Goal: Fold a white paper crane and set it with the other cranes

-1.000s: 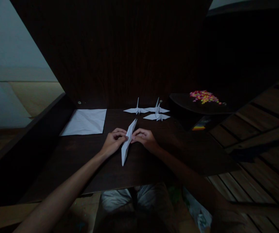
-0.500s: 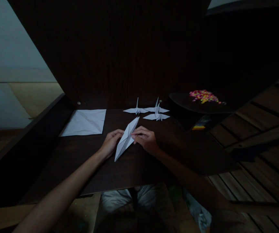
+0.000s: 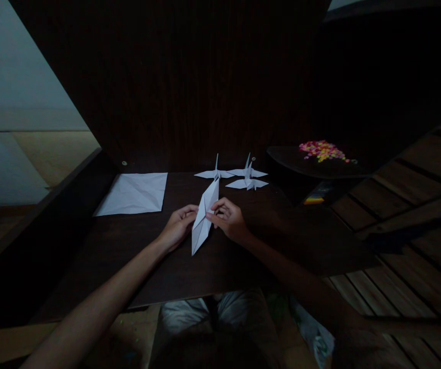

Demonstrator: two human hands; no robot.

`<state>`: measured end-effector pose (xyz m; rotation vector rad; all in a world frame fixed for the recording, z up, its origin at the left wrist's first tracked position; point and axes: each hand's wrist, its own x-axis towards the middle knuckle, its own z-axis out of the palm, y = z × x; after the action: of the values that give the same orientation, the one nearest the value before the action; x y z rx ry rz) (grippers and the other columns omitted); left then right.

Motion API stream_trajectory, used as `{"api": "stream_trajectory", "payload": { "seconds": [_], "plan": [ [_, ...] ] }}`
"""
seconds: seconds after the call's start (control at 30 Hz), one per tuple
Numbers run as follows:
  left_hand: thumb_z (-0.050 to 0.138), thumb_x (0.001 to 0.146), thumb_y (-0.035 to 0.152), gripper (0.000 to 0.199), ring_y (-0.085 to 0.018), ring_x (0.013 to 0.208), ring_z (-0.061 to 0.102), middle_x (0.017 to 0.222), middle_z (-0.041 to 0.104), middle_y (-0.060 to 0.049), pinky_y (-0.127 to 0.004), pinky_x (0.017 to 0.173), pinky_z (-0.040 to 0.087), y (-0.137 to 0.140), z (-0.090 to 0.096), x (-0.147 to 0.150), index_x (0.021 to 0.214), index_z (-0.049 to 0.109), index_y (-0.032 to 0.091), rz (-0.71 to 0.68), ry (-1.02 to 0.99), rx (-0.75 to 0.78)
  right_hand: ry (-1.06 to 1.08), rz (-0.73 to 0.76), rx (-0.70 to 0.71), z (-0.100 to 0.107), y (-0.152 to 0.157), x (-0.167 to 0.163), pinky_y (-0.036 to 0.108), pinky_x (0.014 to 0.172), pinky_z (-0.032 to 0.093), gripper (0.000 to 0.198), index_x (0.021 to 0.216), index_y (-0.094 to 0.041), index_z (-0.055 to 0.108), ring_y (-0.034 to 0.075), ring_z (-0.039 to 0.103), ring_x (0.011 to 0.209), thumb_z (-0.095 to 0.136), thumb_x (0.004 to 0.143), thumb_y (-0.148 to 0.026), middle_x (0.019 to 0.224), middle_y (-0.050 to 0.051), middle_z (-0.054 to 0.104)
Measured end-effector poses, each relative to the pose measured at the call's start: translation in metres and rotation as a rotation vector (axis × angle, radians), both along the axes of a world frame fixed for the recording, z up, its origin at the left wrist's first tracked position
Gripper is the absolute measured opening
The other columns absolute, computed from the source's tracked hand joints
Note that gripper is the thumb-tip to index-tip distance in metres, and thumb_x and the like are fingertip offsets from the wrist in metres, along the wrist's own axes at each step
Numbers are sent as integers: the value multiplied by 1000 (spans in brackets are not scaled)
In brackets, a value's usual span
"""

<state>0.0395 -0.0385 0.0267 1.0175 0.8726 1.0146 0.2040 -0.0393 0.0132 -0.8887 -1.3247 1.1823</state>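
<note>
Between my two hands is a piece of folded white origami paper (image 3: 204, 220), a long diamond shape with its lower tip toward me and its far tip near the paper cranes. My left hand (image 3: 181, 224) grips its left edge, the fingertips partly hidden behind it. On the opposite edge, my right hand (image 3: 228, 219) pinches the paper, thumb on top near the middle crease. Beyond them sit white paper cranes: one on the left (image 3: 215, 174), and two close together at the right, the nearer crane (image 3: 248, 183) overlapping the farther one.
A creased white paper sheet (image 3: 135, 193) lies flat at the left of the dark wooden desk (image 3: 128, 246). On a rounded shelf (image 3: 281, 156) at the right is a pile of small pink and yellow pieces (image 3: 323, 151). A dark panel (image 3: 189, 77) rises behind.
The folded paper has turned more upright in view, its near tip swinging right. My right thumb now lies over its middle; both hands keep hold.
</note>
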Motion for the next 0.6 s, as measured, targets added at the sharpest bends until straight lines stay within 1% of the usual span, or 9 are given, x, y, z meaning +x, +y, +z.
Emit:
{"api": "stream_trajectory", "payload": {
  "seconds": [0.1, 0.2, 0.3, 0.4, 0.53, 0.6],
  "plan": [
    [82, 60, 38, 37, -15, 62, 64, 71, 70, -3, -23, 60, 45, 1, -5, 0, 84, 68, 14, -37, -12, 14, -26, 23, 3, 1, 0, 1, 21, 45, 46, 28, 75, -19, 56, 9, 52, 53, 75, 66, -37, 68, -2, 56],
    [81, 62, 42, 40, -17, 65, 66, 74, 72, -5, -24, 63, 47, 1, -9, 0, 87, 67, 13, -55, -11, 39, -23, 38, 15, 2, -1, 2, 21, 45, 45, 23, 75, -18, 58, 8, 52, 52, 73, 69, -35, 67, -3, 53],
    [81, 62, 44, 43, -17, 65, 66, 73, 72, -6, -25, 64, 48, 0, -10, 0, 87, 66, 13, -62, -8, 64, -17, 63, 40, 2, -2, 2, 21, 46, 47, 20, 75, -18, 59, 7, 53, 51, 72, 69, -32, 72, -2, 53],
    [82, 61, 43, 41, -18, 64, 67, 72, 72, -7, -26, 62, 49, 0, -10, 0, 85, 66, 12, -57, -4, 73, 0, 106, 58, 2, -2, 4, 22, 49, 49, 18, 73, -18, 60, 8, 56, 53, 72, 69, -30, 77, -1, 54],
    [83, 60, 41, 42, -18, 60, 67, 69, 72, -6, -25, 59, 49, 0, -9, 0, 83, 64, 13, -46, -18, 53, 28, 142, 63, 4, -3, 6, 25, 55, 52, 16, 71, -17, 62, 9, 60, 56, 73, 70, -29, 78, -1, 52],
    [83, 59, 41, 42, -18, 59, 67, 69, 71, -5, -25, 59, 49, 0, -9, -1, 83, 64, 13, -44, -24, 46, 17, 131, 66, 4, -3, 5, 24, 54, 53, 18, 69, -17, 62, 9, 59, 57, 74, 69, -30, 79, -1, 50]
  ]
}}
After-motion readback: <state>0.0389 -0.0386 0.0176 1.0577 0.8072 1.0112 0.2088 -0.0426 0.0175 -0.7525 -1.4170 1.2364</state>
